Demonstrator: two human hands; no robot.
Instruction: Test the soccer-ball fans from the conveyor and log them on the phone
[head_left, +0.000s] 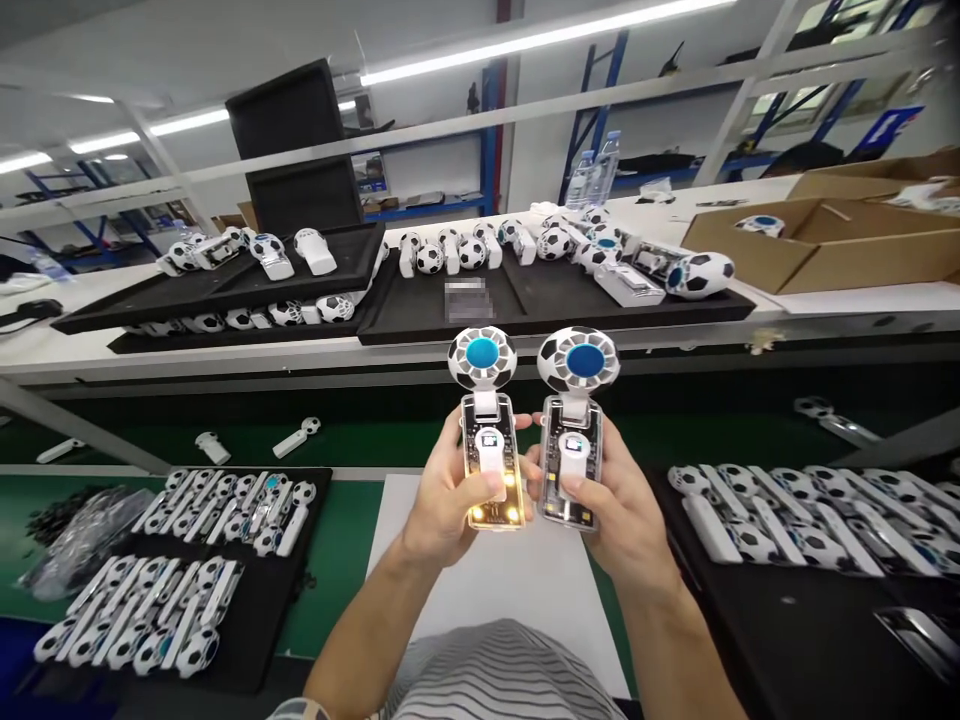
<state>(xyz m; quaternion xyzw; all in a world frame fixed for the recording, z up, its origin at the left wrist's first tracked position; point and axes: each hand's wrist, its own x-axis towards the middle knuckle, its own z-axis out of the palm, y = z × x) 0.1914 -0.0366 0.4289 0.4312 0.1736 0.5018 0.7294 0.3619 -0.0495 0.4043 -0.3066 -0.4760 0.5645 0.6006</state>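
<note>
Two small handheld fans with football-patterned heads and clear-cased bodies are held up side by side in front of me. My left hand (444, 492) grips the left fan (482, 360); its head has a light-blue centre, and yellow lights glow in the lower body. My right hand (619, 500) is wrapped round the right fan (577, 362), whose centre is darker blue and whose lights are fainter. Each thumb lies on the front of its fan's body, near a small display. Both fans are upright, heads on top. Below them lies a white sheet (495, 585) on the green bench.
Rows of similar fans fill black trays at the left (259, 610) and right (825, 630). More stand in black trays (420, 322) on the raised shelf. A cardboard box (847, 245) sits at the right. Clear plastic bags (97, 545) lie at the far left.
</note>
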